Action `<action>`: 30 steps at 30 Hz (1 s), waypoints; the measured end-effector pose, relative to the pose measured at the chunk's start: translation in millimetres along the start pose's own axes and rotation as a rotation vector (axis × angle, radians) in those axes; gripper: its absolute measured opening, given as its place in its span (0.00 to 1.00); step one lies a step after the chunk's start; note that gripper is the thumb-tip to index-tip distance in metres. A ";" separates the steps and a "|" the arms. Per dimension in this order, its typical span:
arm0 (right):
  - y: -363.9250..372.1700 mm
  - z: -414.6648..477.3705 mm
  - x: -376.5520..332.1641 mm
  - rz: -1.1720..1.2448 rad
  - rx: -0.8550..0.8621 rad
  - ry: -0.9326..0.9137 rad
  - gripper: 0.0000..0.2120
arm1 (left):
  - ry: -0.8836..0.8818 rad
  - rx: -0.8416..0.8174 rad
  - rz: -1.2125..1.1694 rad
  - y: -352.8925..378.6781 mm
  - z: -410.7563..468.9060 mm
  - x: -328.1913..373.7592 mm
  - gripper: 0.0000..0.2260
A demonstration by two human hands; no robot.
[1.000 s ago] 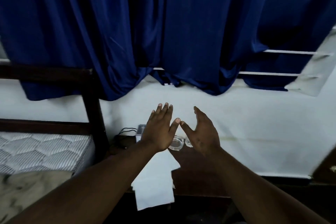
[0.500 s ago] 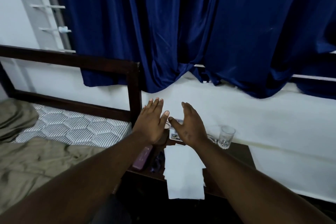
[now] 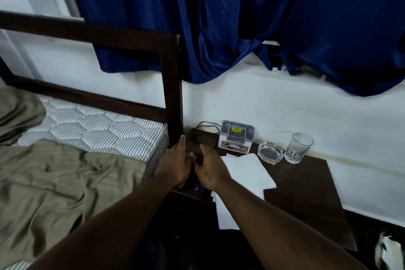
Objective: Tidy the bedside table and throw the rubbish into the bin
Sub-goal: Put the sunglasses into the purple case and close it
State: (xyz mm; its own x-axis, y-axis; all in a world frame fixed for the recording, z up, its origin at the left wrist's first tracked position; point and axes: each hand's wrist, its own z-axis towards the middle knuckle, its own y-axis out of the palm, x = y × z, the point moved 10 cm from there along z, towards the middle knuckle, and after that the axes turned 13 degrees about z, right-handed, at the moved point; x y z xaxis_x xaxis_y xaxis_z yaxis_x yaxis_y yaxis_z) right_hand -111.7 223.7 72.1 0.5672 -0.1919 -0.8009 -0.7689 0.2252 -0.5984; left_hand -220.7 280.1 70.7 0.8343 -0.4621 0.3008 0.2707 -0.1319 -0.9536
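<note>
The dark wooden bedside table (image 3: 306,193) stands between the bed and the white wall. On it lie white paper sheets (image 3: 247,171) that hang over the front edge, a glass ashtray (image 3: 270,152), an empty drinking glass (image 3: 299,147), a small grey-white box with a yellow label (image 3: 235,136) and a black cable (image 3: 206,129). My left hand (image 3: 175,164) hovers over the table's left end, fingers stretched towards the bed post. My right hand (image 3: 210,169) is right beside it, fingers loosely bent down, with nothing visibly held. Small items under the hands are mostly hidden.
The dark bed frame post (image 3: 173,94) rises right at the table's left edge. The bed has a striped mattress (image 3: 92,129) and an olive sheet (image 3: 65,182). A blue curtain (image 3: 219,17) hangs above. A white crumpled thing (image 3: 386,252) lies on the floor at bottom right.
The view has swung left and down, bringing the table into full sight. Both hands dropped from in front of the wall to the table's left end, still close together.
</note>
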 end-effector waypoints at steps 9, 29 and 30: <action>47.9 15.1 39.4 0.052 -0.043 0.074 0.27 | -0.167 -0.153 0.049 70.5 16.4 -38.5 0.36; 34.8 25.7 52.1 0.010 -0.017 0.088 0.29 | -0.207 -0.029 0.027 67.9 16.1 -39.7 0.31; 31.1 24.8 51.4 0.021 -0.018 0.094 0.28 | -0.183 -0.003 0.024 62.0 14.7 -35.0 0.29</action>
State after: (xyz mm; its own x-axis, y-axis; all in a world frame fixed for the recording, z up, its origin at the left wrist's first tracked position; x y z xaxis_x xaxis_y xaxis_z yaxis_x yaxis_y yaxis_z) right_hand -99.1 244.6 11.9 0.5212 -0.2758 -0.8076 -0.7862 0.2129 -0.5801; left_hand -226.0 301.0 1.3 0.9139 -0.2979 0.2757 0.2487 -0.1259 -0.9604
